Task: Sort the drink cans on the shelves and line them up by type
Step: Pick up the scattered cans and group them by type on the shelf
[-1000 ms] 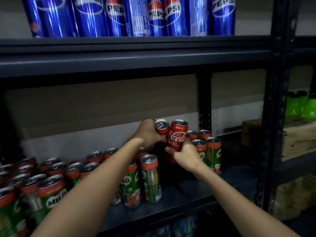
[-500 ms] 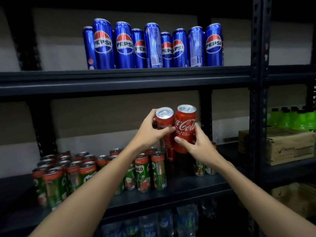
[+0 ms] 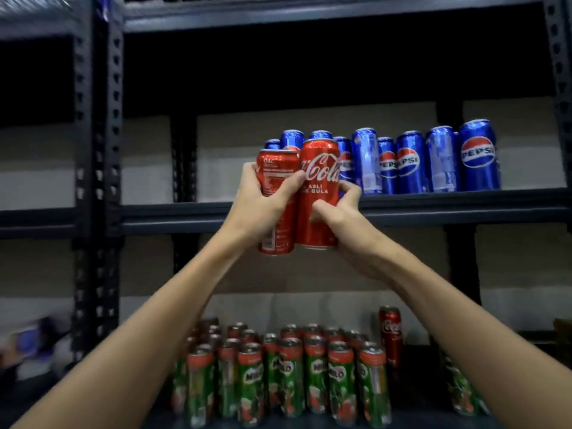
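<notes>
Pepsi cans (image 3: 405, 162) line the upper shelf (image 3: 433, 209); Milo cans (image 3: 288, 376) crowd the lower one. The left hand (image 3: 263, 205) and right hand (image 3: 343, 218) each grip a Coke can (image 3: 318, 193) at upper-shelf height. One Coke (image 3: 390, 335) remains below, unsorted.

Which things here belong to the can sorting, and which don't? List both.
Job:
- two red Coca-Cola cans, one in each hand
- blue Pepsi cans
- green Milo cans
- lone Coca-Cola can beside them
- shelf

Not:
- blurred items at lower left, unidentifiable
</notes>
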